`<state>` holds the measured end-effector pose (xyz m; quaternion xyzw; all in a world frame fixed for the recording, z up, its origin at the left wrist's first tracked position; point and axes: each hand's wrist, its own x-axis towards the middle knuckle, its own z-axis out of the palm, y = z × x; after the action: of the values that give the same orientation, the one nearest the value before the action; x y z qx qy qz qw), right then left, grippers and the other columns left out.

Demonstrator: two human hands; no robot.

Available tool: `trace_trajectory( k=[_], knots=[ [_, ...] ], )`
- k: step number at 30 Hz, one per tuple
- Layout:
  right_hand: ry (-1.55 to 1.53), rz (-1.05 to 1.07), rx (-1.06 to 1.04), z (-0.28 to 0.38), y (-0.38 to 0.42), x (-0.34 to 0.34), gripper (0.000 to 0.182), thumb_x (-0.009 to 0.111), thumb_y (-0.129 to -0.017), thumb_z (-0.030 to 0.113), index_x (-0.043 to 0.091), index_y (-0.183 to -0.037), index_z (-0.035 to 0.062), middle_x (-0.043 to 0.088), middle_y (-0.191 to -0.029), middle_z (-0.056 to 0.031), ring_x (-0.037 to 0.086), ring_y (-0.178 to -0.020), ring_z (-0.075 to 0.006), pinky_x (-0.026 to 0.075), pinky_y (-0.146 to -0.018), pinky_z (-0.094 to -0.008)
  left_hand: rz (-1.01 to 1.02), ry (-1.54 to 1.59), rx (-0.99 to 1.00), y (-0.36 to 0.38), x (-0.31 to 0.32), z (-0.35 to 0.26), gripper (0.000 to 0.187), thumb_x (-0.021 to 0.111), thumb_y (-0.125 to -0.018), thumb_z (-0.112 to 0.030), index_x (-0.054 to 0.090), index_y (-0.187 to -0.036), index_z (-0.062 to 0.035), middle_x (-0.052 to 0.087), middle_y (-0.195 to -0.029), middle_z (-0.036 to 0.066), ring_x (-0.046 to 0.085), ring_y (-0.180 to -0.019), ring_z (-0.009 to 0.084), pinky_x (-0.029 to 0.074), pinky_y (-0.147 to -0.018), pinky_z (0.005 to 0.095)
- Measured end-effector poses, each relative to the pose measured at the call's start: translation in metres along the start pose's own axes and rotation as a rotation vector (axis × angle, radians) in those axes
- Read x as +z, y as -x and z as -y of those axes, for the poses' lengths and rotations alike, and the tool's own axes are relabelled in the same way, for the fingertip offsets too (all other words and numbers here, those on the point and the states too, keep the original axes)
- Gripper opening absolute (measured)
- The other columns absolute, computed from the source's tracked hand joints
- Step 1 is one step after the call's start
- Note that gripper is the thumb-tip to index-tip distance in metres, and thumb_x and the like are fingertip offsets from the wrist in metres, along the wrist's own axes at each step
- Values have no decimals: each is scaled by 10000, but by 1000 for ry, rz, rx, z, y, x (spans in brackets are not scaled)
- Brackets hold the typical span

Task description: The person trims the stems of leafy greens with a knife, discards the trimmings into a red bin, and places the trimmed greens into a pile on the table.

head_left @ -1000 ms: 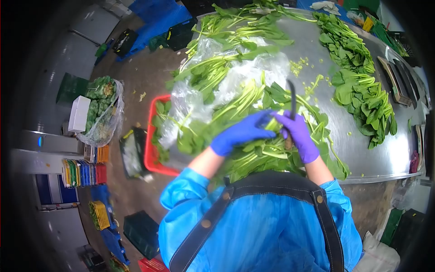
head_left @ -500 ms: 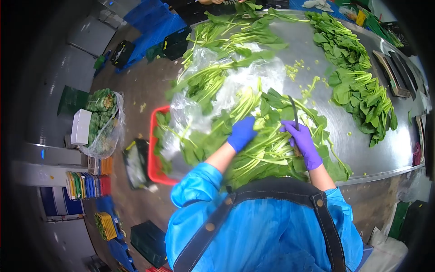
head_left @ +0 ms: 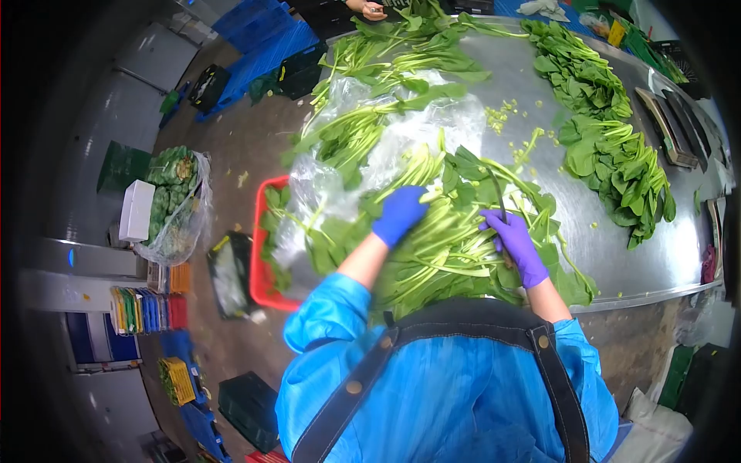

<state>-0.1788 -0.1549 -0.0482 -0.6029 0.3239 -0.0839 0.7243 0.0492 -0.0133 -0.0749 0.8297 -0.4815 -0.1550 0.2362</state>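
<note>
My left hand [head_left: 401, 214], in a blue glove, has its fingers curled onto the stems of leafy greens [head_left: 444, 224] heaped in front of me. In a purple glove, my right hand [head_left: 519, 243] grips a knife [head_left: 498, 193] whose thin dark blade points away from me over the heap. Its handle is mostly covered by my fingers. Long pale stems and broad leaves lie under and between both hands. Clear plastic sheeting [head_left: 401, 139] lies among the greens just beyond my left hand.
Rows of bunched greens [head_left: 617, 154] line the right of the metal table [head_left: 648, 266]. At its left edge stands a red crate [head_left: 261, 262]. Small cut pieces [head_left: 502, 116] lie scattered mid-table. Another person's hand [head_left: 373, 11] shows at the far edge. A bag of greens [head_left: 174, 193] stands left.
My left hand has shifted slightly left and toward the far side, staying on the stems. My right hand stays nearly in place with the knife. The other person's hand has come lower into view.
</note>
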Motion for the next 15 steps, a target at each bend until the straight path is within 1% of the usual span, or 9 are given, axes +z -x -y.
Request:
trace_trajectory(
  k=[2, 5, 7, 9, 10, 11, 13, 14, 15],
  knots=[
    [-6, 4, -6, -2, -2, 1, 343, 571, -879, 283, 606, -1101, 25, 640, -844, -30, 424, -466, -50, 352, -420, -183, -34, -199, 103, -3, 11, 5, 292, 625, -737, -334, 651, -899, -92, 636, -835, 139, 608, -799, 319, 473, -707, 427],
    [20, -4, 12, 2, 1, 2, 338, 567, -878, 274, 604, -1103, 24, 640, -843, -27, 421, -472, -47, 349, -423, -184, 11, -219, 135, 1, 31, 5, 298, 628, -732, -341, 646, -902, -98, 635, -841, 126, 608, -804, 316, 474, -716, 431],
    [34, 7, 11, -4, -1, -2, 333, 567, -874, 272, 611, -1108, 40, 643, -834, -16, 460, -505, -50, 366, -439, -181, 14, -173, 97, 5, 16, -16, 307, 641, -730, -333, 652, -927, -99, 642, -871, 133, 607, -810, 331, 476, -717, 418],
    [223, -30, 26, -4, 2, -2, 316, 565, -871, 269, 628, -1096, 57, 654, -838, -17, 540, -576, -75, 430, -507, -201, -92, 109, 23, 15, -10, -42, 310, 679, -730, -280, 656, -976, -92, 651, -910, 136, 619, -834, 320, 485, -732, 379],
    [312, -75, -82, -9, 1, 0, 290, 582, -851, 235, 637, -1084, 72, 672, -833, -60, 617, -665, -136, 482, -602, -246, -185, 234, 96, 20, -18, -46, 335, 714, -727, -207, 652, -1031, -77, 658, -950, 135, 636, -860, 274, 485, -757, 334],
    [307, -77, -75, -12, 1, 2, 290, 582, -851, 235, 637, -1084, 72, 672, -833, -60, 617, -665, -136, 482, -602, -246, -176, 234, 94, 24, -27, -51, 335, 714, -727, -207, 652, -1031, -77, 658, -950, 135, 636, -860, 274, 485, -757, 334],
    [480, -174, -420, -6, -1, 17, 280, 600, -830, 201, 636, -1078, 78, 670, -835, -119, 650, -725, -194, 495, -671, -285, -170, 360, 180, 33, -44, -65, 302, 692, -758, -226, 663, -1025, -88, 668, -925, 115, 647, -821, 235, 496, -741, 315],
    [434, -189, -491, 0, -1, 23, 299, 612, -801, 164, 628, -1091, 94, 658, -844, -155, 659, -767, -245, 501, -682, -311, -126, 371, 162, 36, -51, -73, 293, 699, -754, -174, 664, -1029, -78, 673, -929, 103, 640, -815, 194, 491, -743, 294],
    [436, -188, -490, 7, -1, 29, 299, 612, -801, 164, 628, -1091, 94, 658, -844, -155, 659, -767, -245, 501, -682, -311, -126, 373, 161, 39, -52, -78, 293, 699, -754, -174, 664, -1029, -78, 673, -929, 103, 640, -815, 194, 491, -743, 294]
  ],
)
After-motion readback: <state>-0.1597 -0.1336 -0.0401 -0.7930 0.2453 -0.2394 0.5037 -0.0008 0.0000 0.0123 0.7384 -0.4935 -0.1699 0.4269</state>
